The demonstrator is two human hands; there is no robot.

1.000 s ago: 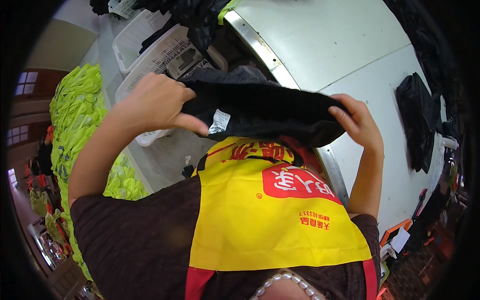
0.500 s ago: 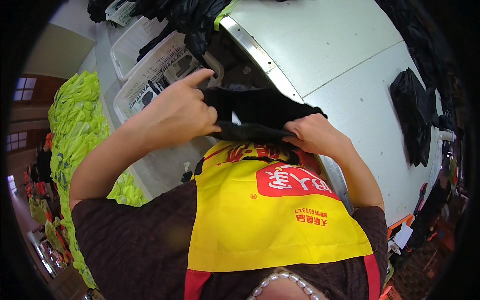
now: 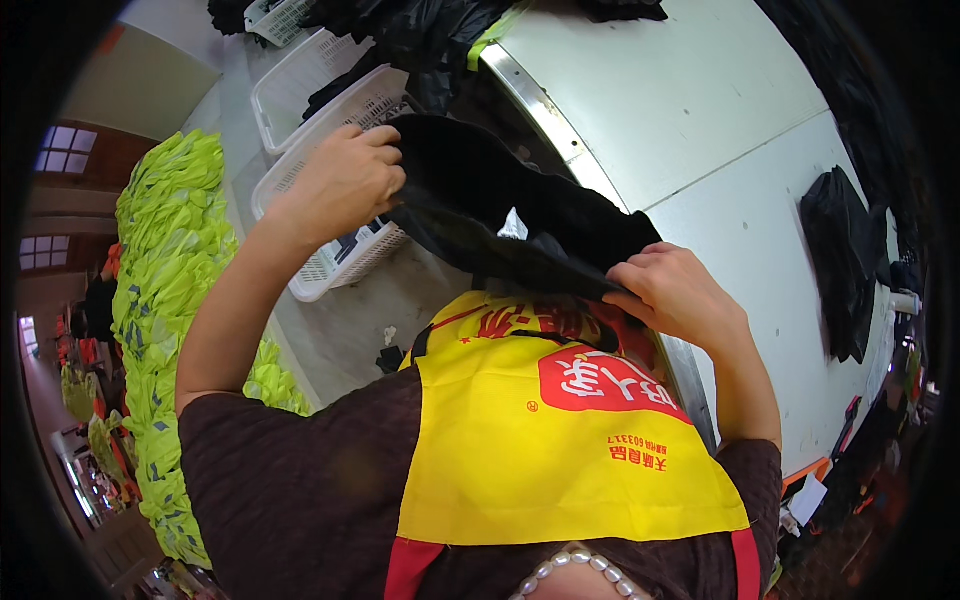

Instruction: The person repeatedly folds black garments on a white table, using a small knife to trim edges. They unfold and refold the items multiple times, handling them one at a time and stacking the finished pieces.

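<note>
Between my hands a black cloth piece (image 3: 470, 170) hangs stretched, its wide mouth spread and facing up; what kind of article it is cannot be made out. My left hand (image 3: 348, 182) is closed on its left end, fingers curled over the edge. My right hand (image 3: 682, 292) pinches the near edge at the right end, thumb and fingers together. A small whitish patch (image 3: 513, 225) shows within the opening, perhaps a label. Below the cloth is the yellow apron (image 3: 560, 480) that I wear.
White plastic baskets (image 3: 345, 270) stand beyond my left hand, partly behind it. A pale table (image 3: 720, 190) with a metal edge (image 3: 535, 105) lies to the right, bearing a black folded bundle (image 3: 838, 265). Bright yellow-green garments (image 3: 170, 330) are heaped at the left.
My left hand has gone from a pointing finger to fingers curled on the cloth's edge. The cloth is now stretched wider, its opening larger. The view has shifted slightly.
</note>
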